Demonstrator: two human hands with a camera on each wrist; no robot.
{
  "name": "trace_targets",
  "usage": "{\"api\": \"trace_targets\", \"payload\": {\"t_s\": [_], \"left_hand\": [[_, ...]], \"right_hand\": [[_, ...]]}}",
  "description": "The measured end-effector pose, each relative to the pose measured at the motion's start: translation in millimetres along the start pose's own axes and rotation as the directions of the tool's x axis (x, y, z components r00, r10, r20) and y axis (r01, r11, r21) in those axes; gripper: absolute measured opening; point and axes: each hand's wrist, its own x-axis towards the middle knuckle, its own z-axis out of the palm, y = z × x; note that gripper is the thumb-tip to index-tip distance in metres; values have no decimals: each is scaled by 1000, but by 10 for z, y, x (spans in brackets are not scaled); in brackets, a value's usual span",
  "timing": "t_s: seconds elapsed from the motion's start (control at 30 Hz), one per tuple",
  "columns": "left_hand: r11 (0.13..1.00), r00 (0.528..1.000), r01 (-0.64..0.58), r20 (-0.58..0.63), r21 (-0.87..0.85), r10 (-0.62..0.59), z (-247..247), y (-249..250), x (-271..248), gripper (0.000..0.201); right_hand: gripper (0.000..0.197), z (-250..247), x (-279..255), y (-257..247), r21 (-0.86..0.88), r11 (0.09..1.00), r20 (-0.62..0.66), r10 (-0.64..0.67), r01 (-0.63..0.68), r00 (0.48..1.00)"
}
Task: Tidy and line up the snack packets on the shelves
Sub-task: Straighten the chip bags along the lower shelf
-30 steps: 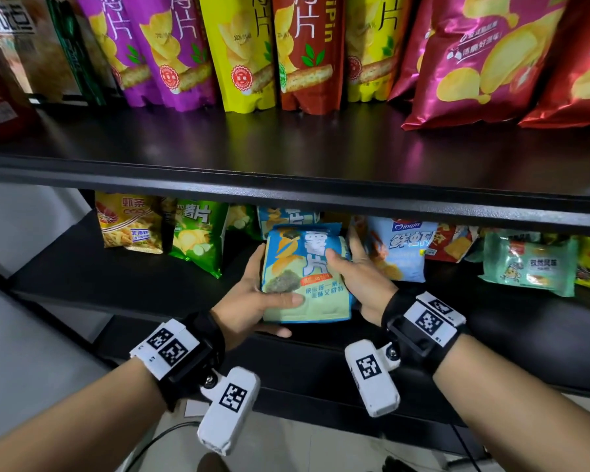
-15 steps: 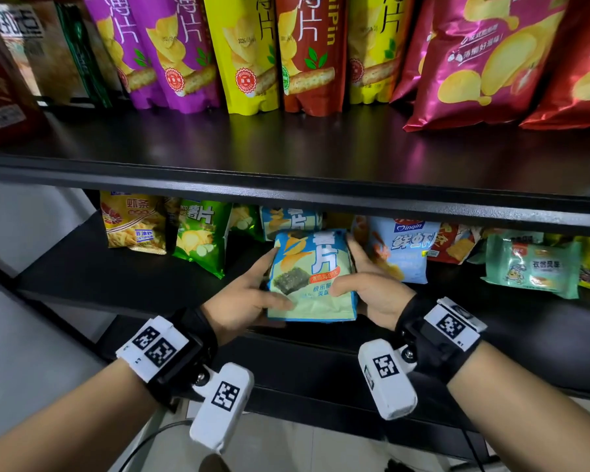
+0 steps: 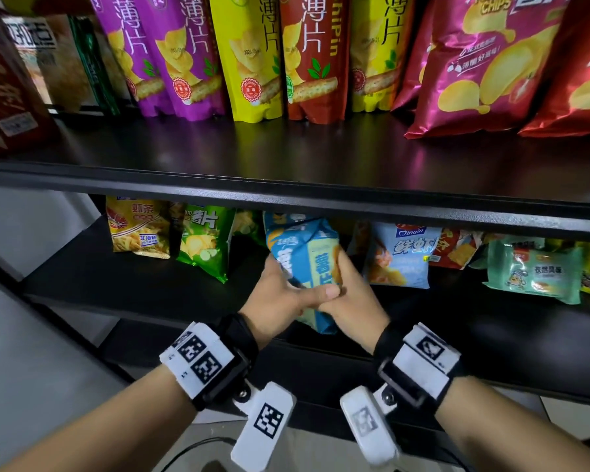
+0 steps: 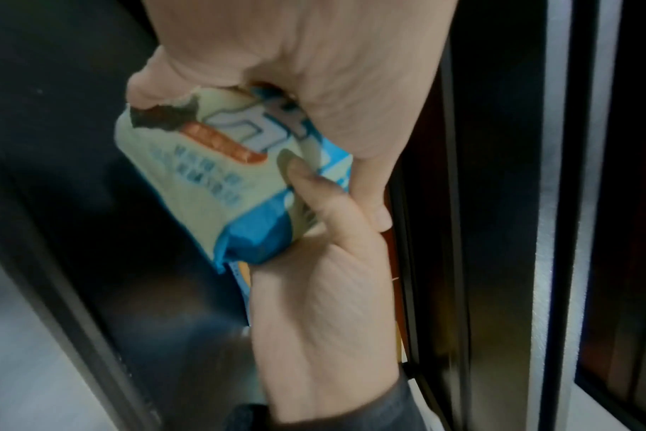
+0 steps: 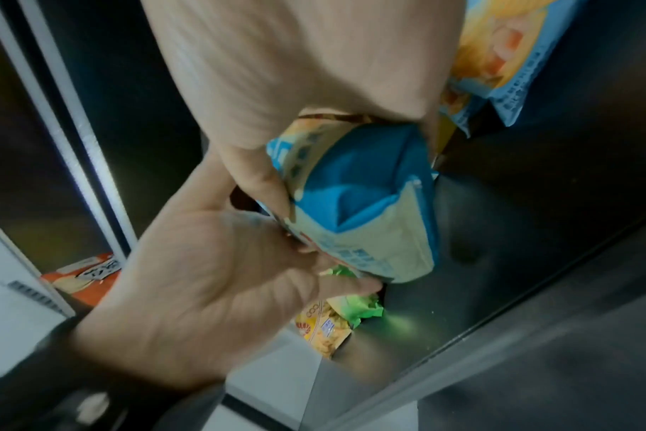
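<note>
A blue-and-cream chip packet (image 3: 307,253) is held above the front of the lower shelf (image 3: 133,284), near its middle, turned almost edge-on to me. My left hand (image 3: 286,294) grips its left side with the thumb across the front. My right hand (image 3: 351,294) grips its right side, and the two hands touch below the packet. The left wrist view shows the packet (image 4: 218,180) pinched between both hands. Its folded blue bottom (image 5: 369,210) faces the right wrist view. Another blue packet (image 3: 286,219) stands just behind it.
A yellow packet (image 3: 137,229) and a green one (image 3: 205,240) stand to the left on the lower shelf. A light-blue packet (image 3: 402,257), a red one (image 3: 457,250) and a mint one (image 3: 535,270) lie to the right. The upper shelf's edge (image 3: 286,199) overhangs, with tall bags (image 3: 249,56) on it.
The packet faced me flat, held by its two sides. Now my hands have closed together and the packet is turned edge-on and lifted slightly toward the shelf's back.
</note>
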Motion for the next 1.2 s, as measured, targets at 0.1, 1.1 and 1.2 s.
{"api": "trace_targets", "payload": {"t_s": [0.1, 1.1, 1.2], "left_hand": [[973, 987, -43, -160, -227, 6, 31, -89, 66, 102], [922, 969, -212, -191, -324, 155, -259, -215, 67, 40], [903, 961, -239, -218, -356, 169, -246, -181, 73, 35]], "right_hand": [[86, 61, -51, 37, -68, 997, 65, -44, 49, 997], [37, -65, 298, 5, 67, 995, -73, -63, 68, 995], [26, -42, 304, 6, 28, 989, -106, -141, 145, 984]]}}
